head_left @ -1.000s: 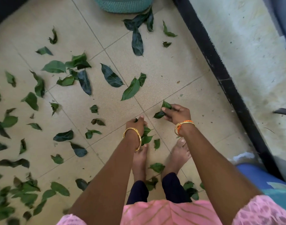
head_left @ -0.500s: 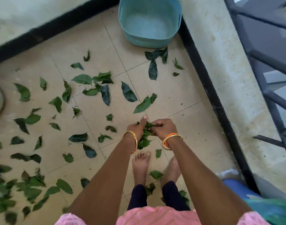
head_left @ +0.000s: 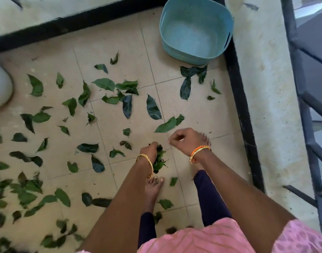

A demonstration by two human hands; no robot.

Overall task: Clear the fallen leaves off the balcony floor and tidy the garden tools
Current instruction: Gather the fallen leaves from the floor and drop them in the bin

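Left hand [head_left: 150, 149]: fingers clutch a leaf bundle [head_left: 159, 159].
Right hand [head_left: 183, 140]: fingers curled, holding nothing.
Basket [head_left: 176, 46]: far-right corner, against black edging [head_left: 242, 114].
Floor [head_left: 196, 110]: bare tiles before basket.

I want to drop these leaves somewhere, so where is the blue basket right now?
In the head view the blue basket stands at top right, in the floor's far corner against the black skirting, with dark leaves lying just before it.

The left hand [head_left: 150, 148] grips a bunch of leaves [head_left: 159, 158]; the right hand [head_left: 183, 140] is curled, holding nothing. A blue basket [head_left: 193, 52] stands far right.
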